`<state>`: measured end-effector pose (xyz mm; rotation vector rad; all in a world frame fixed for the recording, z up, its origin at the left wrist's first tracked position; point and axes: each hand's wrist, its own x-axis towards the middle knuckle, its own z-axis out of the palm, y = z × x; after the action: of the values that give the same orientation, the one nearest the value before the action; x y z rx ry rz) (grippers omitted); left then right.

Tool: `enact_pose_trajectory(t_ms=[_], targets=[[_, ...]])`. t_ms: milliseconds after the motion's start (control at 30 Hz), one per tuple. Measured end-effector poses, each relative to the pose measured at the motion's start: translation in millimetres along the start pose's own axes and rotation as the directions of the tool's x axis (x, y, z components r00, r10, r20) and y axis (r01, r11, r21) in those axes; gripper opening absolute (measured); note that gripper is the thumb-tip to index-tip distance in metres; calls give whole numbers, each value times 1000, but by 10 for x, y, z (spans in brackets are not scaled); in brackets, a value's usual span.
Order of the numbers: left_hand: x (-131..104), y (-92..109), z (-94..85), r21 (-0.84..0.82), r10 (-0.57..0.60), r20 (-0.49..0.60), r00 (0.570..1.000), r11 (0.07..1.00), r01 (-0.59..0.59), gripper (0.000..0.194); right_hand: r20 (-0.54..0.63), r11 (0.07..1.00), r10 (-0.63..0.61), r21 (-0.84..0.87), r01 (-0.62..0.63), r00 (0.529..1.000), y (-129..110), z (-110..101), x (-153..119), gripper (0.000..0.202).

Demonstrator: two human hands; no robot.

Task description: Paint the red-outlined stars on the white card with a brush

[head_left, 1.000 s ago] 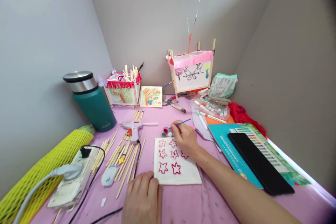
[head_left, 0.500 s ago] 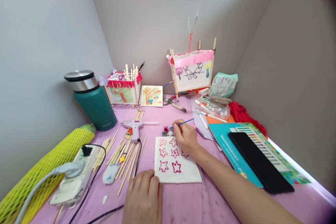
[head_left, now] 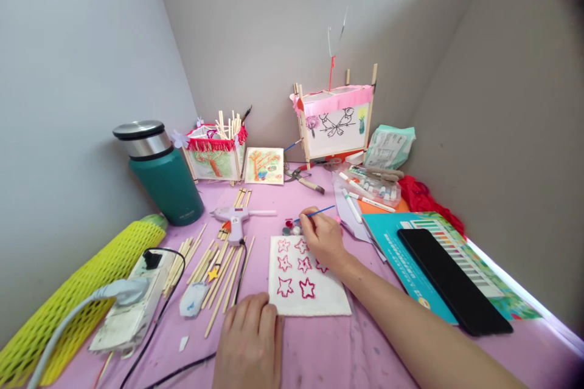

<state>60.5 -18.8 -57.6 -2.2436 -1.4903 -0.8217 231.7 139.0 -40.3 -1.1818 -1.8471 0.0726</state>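
Note:
My right hand (head_left: 325,240) pinches a thin blue paintbrush (head_left: 323,211). Its tip is down at a cluster of small paint pots (head_left: 287,231), by the dark red one. Just in front of the pots lies a white square sheet (head_left: 292,307) with rows of red star outlines; my right hand and wrist cover part of its upper right. My left hand (head_left: 249,337) rests palm down, fingers fairly flat, against the sheet's lower left corner, and nothing shows in it.
On the left are a glue gun (head_left: 235,222), wooden sticks (head_left: 221,273), a power strip (head_left: 130,310) and a green bottle (head_left: 166,182). Decorated paper lanterns (head_left: 337,124) stand behind. Markers (head_left: 351,206) and a black phone-like slab (head_left: 451,279) on a blue book (head_left: 401,261) lie right.
The paintbrush and my right fingers have shifted very slightly left by the pots. My left hand has stayed put.

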Motion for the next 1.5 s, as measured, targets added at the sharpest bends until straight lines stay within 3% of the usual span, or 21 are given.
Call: enact_pose_trajectory(t_ms=[1500], targets=[[-28, 0, 0, -8, -23, 50, 998, 1000, 23, 9, -131, 997, 59, -33, -64, 990, 2, -21, 4, 38]])
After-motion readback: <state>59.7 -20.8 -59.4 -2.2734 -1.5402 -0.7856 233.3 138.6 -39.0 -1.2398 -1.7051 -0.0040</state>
